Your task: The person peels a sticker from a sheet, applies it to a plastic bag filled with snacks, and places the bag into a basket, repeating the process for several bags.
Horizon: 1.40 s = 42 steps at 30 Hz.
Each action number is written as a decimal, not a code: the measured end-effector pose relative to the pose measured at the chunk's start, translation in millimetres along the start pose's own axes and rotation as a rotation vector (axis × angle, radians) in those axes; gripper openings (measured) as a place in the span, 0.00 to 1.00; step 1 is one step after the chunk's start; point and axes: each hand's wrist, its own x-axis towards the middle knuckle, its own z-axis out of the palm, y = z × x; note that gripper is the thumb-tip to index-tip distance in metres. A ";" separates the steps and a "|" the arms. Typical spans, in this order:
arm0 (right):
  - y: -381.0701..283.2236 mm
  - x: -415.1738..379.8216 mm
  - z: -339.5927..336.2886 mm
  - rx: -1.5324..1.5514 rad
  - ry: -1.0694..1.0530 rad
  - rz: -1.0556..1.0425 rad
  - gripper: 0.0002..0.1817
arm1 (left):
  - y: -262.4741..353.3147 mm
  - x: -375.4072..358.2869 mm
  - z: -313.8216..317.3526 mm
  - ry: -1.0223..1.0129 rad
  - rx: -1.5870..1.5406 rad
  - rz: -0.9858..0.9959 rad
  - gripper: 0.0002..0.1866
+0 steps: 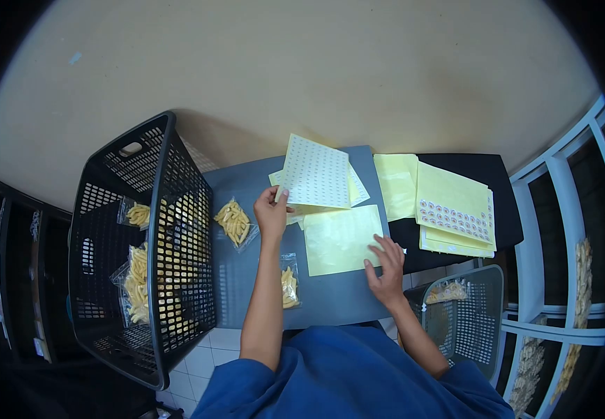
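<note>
My left hand (272,211) pinches the lower left corner of a white sheet of small printed labels (316,171), which is raised at a tilt over other sheets. Beneath it, more pale yellow paper and a printed edge show. A blank yellow backing sheet (341,244) lies flat on the grey table (240,293). My right hand (386,269) rests at that sheet's right edge, fingers apart, holding nothing. Left of my left hand lies a clear bag of pale yellow stick snacks (233,222). Another snack bag (289,285) lies nearer to me, partly behind my left forearm.
A large dark crate (163,230) with several snack bags stands on the left. On the right, a black table (456,165) bears yellow sheets (450,188), some with round stickers. Below it, a grey basket (484,307) holds a snack bag. White-framed shelving (561,209) stands far right.
</note>
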 end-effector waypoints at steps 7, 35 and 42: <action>7.9 13.1 -20.6 1.383 0.086 0.786 0.32 | 14.8 -126.2 9.3 -0.094 -0.251 -0.290 0.10; -51.6 26.0 6.6 0.124 0.124 0.052 0.06 | -5.9 -157.7 -26.4 -0.124 -0.470 -0.578 0.13; -67.0 19.8 43.6 0.549 -0.112 0.325 0.09 | -5.6 -155.1 -18.6 -0.225 -0.457 -0.532 0.12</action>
